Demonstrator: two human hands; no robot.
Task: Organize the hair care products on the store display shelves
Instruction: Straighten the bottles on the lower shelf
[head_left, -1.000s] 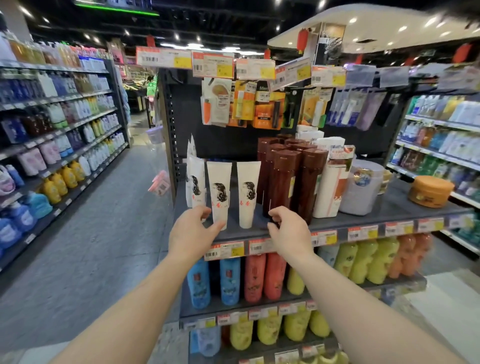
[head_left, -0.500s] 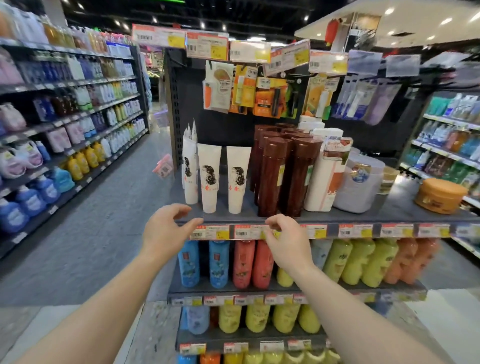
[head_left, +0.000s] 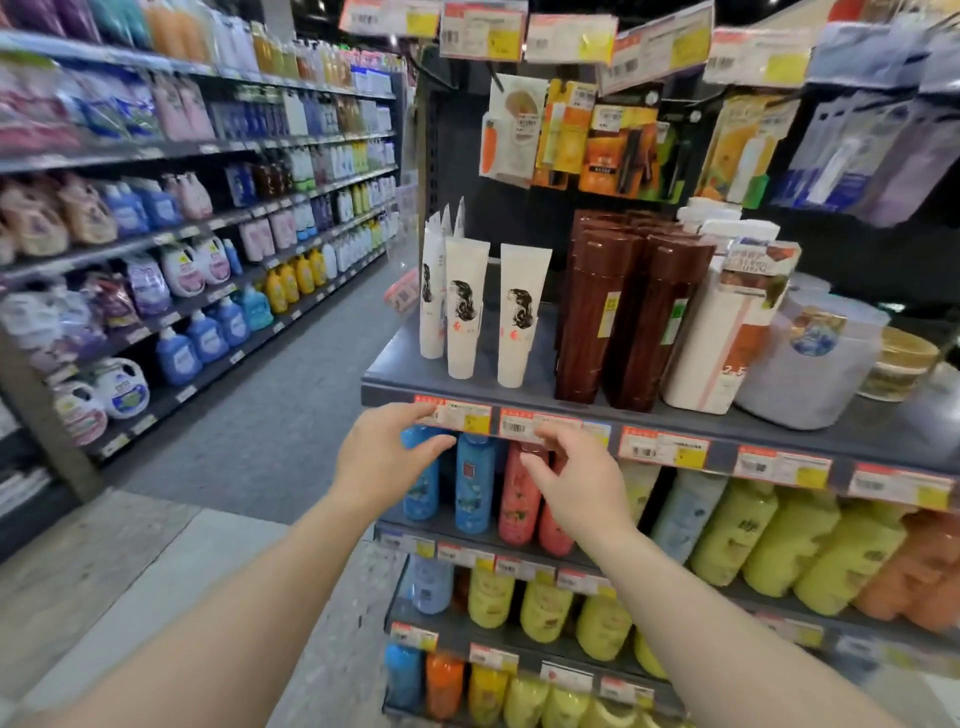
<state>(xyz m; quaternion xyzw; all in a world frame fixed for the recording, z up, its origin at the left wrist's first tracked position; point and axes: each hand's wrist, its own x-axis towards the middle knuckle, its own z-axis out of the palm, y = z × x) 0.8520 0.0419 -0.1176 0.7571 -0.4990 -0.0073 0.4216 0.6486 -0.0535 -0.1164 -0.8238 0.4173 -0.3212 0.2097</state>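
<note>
Two hands: both raised in front of the shelf edge (head_left: 519, 402), neither holding a product.
Left hand (head_left: 379, 457): fingers loosely spread and relaxed, fingertips at the lower edge of a price label (head_left: 457, 415); whether they touch it, cannot tell.
Right hand (head_left: 576, 488): fingers slightly bent, tips at the next price label along the same strip, in front of the red bottles (head_left: 519, 499); nothing gripped.
Top shelf, left: white tubes (head_left: 467, 312) standing cap-down, each printed with a dark hair motif; two stand in front, more behind at the far left.
Top shelf, middle: tall brown bottles (head_left: 623, 312) packed in rows just right of the tubes, a small gap between the two groups.
Top shelf, right: white bottle with a printed tag (head_left: 722, 332) touching the brown bottles, then a pale round tub (head_left: 800, 364) and a gold-lidded jar (head_left: 901, 364).
Shelf below: blue bottles (head_left: 475, 483) at left, red ones beside them, then pale, yellow-green (head_left: 779, 540) and orange bottles running right.
Lower shelves: more yellow, blue and orange bottles, blurred.
Above: hanging packets (head_left: 618, 145) on the back panel, price tags overhead.
Left of aisle: long shelving (head_left: 208, 223) stocked with bottles and refill jugs, well apart from the hands.
</note>
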